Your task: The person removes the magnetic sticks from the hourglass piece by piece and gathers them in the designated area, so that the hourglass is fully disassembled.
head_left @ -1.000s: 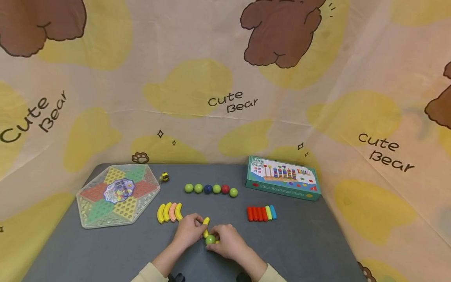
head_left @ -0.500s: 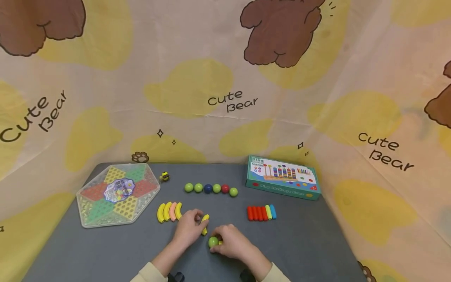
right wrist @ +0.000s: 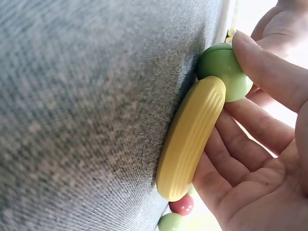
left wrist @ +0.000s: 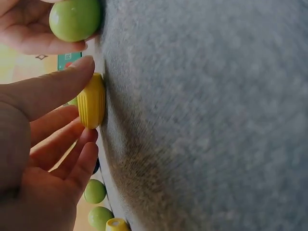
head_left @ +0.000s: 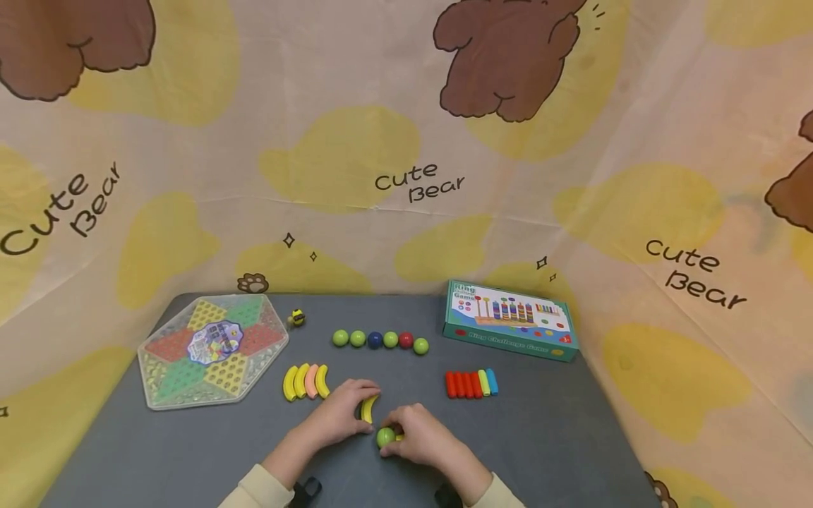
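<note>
My left hand (head_left: 336, 418) spans a yellow curved stick (left wrist: 91, 102), thumb at the near end and fingertips at the far end. The stick lies close to the grey tabletop. My right hand (head_left: 419, 437) pinches a green ball (right wrist: 225, 72) between thumb and fingers. Against that ball rests the end of a second yellow curved stick (right wrist: 191, 139), mostly hidden behind the right hand in the head view. A small gap shows between the left hand's stick and the green ball.
Left of the hands lie several curved sticks (head_left: 299, 382). A row of coloured balls (head_left: 375, 341) lies beyond, with short straight rods (head_left: 468, 384) at right. A hexagonal game case (head_left: 184, 388), a bee figure (head_left: 297, 318) and a green game box (head_left: 510, 344) stand farther back.
The left hand's stick came away from the green ball, and the left fingers then spread to its two ends. The right hand moved slightly right with the ball, then stayed.
</note>
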{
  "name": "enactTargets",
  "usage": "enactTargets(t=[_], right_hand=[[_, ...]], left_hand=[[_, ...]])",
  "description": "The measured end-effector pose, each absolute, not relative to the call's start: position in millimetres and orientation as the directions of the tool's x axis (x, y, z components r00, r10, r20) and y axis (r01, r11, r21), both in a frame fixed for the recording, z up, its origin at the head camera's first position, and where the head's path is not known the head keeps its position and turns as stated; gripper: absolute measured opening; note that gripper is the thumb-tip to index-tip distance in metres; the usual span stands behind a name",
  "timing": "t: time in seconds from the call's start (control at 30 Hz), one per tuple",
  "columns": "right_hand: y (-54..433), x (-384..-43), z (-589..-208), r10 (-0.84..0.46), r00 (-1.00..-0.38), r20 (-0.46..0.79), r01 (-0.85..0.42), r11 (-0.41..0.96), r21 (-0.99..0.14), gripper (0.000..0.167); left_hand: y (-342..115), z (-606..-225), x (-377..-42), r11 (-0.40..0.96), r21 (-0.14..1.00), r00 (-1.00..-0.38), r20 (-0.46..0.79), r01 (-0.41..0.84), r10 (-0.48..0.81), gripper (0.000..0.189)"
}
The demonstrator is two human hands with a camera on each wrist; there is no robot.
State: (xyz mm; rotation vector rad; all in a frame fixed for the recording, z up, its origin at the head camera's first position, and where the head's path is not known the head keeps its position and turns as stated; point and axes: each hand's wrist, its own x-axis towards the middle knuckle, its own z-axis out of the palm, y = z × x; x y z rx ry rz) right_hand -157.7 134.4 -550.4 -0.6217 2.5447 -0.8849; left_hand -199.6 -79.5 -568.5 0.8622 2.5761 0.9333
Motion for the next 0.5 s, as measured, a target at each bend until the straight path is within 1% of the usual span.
enactTargets(t=[0.17, 0.27, 0.4, 0.5], right_hand=[[135, -158, -552, -0.503, -0.838, -0.212, -0.247, 0.695, -0.675, 0.027], [135, -159, -553, -0.499, -0.836, -0.226, -0.228, 0.693, -0.684, 0.027], [135, -160, -554, -0.498, -0.834, -0.237, -0.213, 0.687, -0.695, 0.027], [135, -160, -554, -0.497, -0.835, -0.237, -0.210, 0.685, -0.697, 0.027]], left_hand=[[-81, -567, -201, 0.637, 0.637, -0.802, -0.048, 0.435, 0.596, 0.056], [-83, -566, -201, 0.651, 0.616, -0.824, -0.006, 0.443, 0.566, 0.056], [-88, -565, -205, 0.689, 0.583, -0.871, 0.069, 0.431, 0.486, 0.057], [-96, -564, -210, 0.728, 0.557, -0.902, 0.097, 0.399, 0.420, 0.057]])
